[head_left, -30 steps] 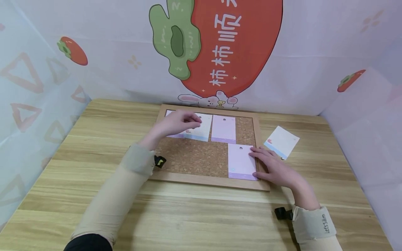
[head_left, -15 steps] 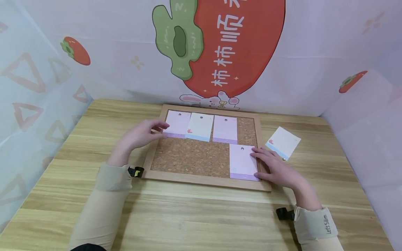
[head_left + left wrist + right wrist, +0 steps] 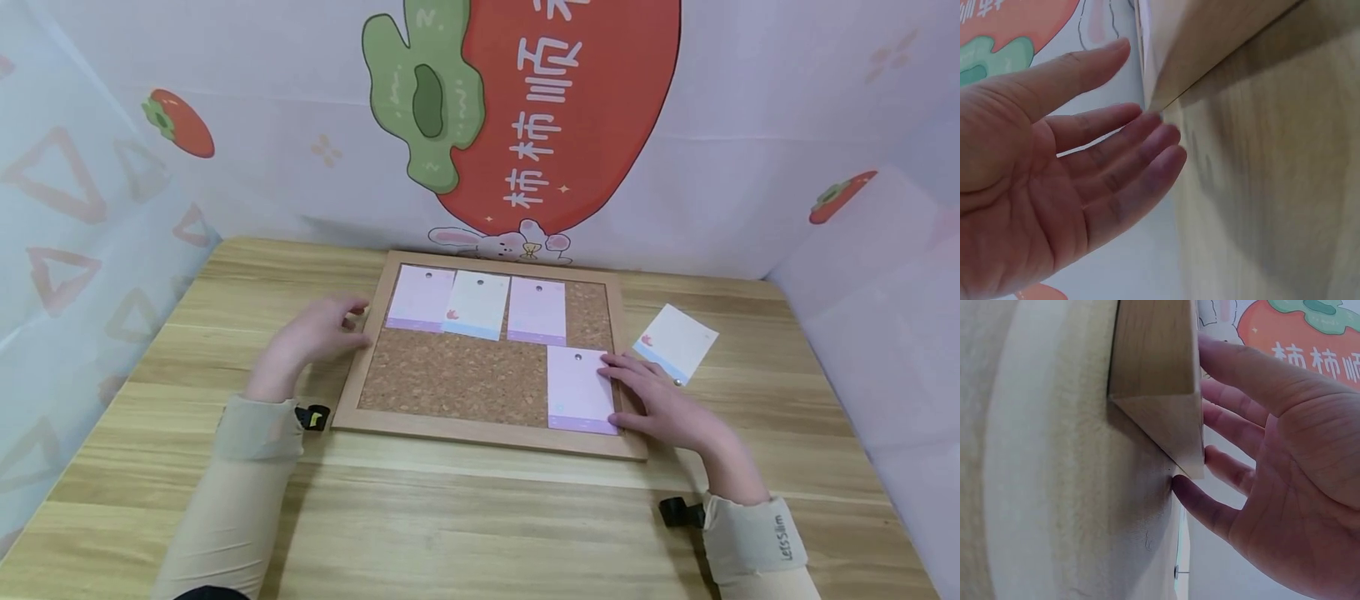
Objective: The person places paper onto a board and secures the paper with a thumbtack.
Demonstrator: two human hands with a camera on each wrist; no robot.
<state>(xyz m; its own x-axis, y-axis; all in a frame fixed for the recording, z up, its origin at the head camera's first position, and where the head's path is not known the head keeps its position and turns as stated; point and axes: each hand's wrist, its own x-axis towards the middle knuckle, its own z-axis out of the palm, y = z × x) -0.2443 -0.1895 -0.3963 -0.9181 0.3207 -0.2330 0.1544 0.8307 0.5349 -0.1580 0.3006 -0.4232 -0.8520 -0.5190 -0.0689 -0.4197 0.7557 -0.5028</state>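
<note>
A wood-framed cork board (image 3: 457, 379) lies on the table. Three cards stand in its upper row: a lilac card (image 3: 420, 300), a white card (image 3: 476, 306) and another lilac card (image 3: 537, 312), each with a pushpin near its top. Lower right on the board is one more lilac card (image 3: 579, 392), also pinned. My left hand (image 3: 303, 342) is at the board's left edge, fingers loosely bent and holding nothing; in the left wrist view its palm (image 3: 1029, 187) shows bare. My right hand (image 3: 663, 408) rests on the right side of the frame, fingers spread, fingertips at the card's edge.
Beyond the board's right side a loose white card (image 3: 677, 337) lies tilted on the wooden table (image 3: 480, 525), with a pushpin (image 3: 678, 382) at its lower corner. A printed backdrop (image 3: 285, 167) rises behind the table and along both sides.
My left hand has moved left and toward me, from over the upper cards to the board's left edge, uncovering the left lilac and white cards. The right hand has stayed in place.
</note>
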